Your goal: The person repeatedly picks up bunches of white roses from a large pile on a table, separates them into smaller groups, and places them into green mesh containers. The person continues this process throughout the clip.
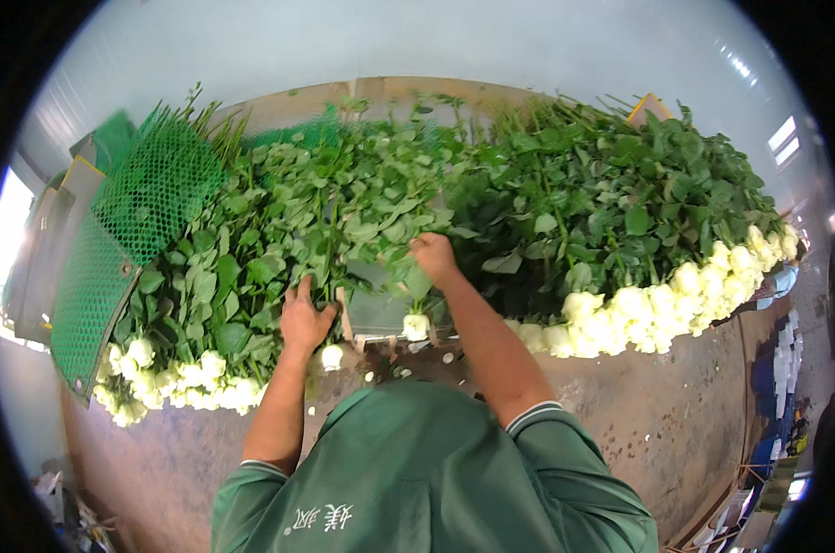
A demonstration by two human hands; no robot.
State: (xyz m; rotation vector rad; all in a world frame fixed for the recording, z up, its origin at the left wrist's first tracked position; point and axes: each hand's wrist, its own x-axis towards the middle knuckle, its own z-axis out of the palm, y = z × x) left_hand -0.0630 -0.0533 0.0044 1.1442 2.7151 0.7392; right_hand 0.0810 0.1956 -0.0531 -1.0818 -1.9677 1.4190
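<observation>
In front of me, cut white roses lie with their heads towards me and leafy stems pointing away. My right hand (435,259) is curled around the leafy stem of a single rose, whose white head (415,327) hangs near the table's front edge. My left hand (307,321), its thumb and fingers apart, rests against the leaves at the right side of the left rose pile (231,276). Another white rose head (332,357) sits just beyond its thumb side. A larger rose pile (632,200) spreads to the right, with densely packed heads (645,314) along its front.
Green plastic mesh (155,186) wraps stems at the left, and its flap (89,318) hangs down in front. A pale wall (417,41) rises behind the table. Fallen petals dot the brown floor (632,401). Blue containers (763,387) and a partly visible person (780,283) are at far right.
</observation>
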